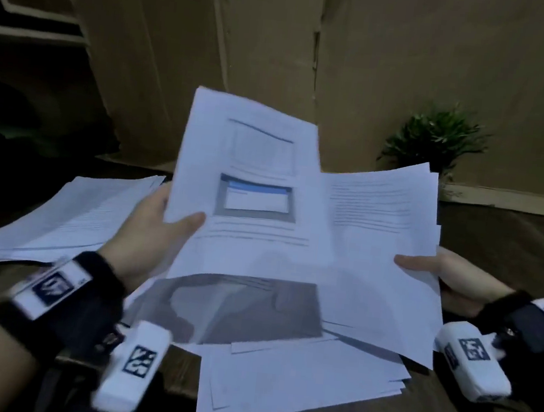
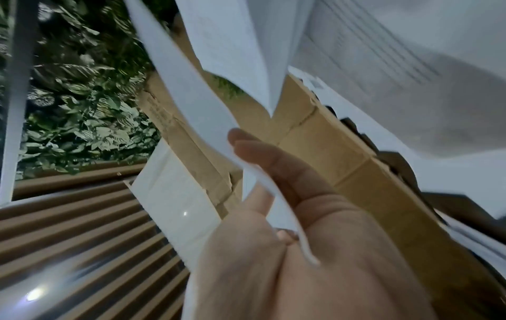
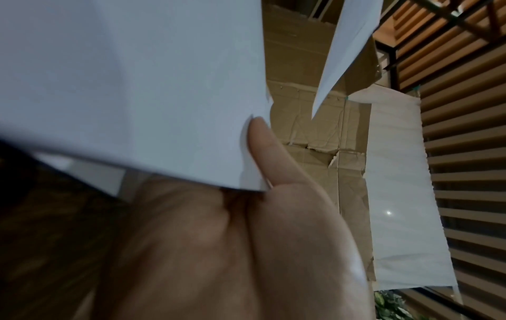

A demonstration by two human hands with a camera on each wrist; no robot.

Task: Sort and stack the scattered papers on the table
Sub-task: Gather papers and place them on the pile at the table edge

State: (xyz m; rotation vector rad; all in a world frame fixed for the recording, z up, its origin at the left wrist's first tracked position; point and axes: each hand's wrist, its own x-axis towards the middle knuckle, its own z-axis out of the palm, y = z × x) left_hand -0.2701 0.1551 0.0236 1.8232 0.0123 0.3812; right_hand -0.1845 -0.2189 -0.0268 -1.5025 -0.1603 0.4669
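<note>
Tall brown cardboard panels (image 1: 412,69) close off the dim space behind a dark wooden bench (image 1: 495,236), and we use that bench as our landmark. On its far left lies a fanned stack of white printed sheets (image 1: 61,214); at its near edge, a looser heap of white papers (image 1: 295,386) hangs partly over the rim. A small green potted plant (image 1: 435,139) stands at the back right.

Above the bench's middle we hold two bundles. Our left hand (image 1: 151,226) pinches a white page printed with a blue-framed screenshot (image 1: 250,176), thumb on its face and fingers behind. Our right hand (image 1: 448,274) clamps a thicker sheaf of white text pages (image 1: 378,233), thumb on top.

To do this well, we would judge it best to square both bundles' edges before joining them, then lay them on the left stack.

The print is too blurred to read, so we cannot tell any sorting order. The fingers beneath both bundles are hidden.
</note>
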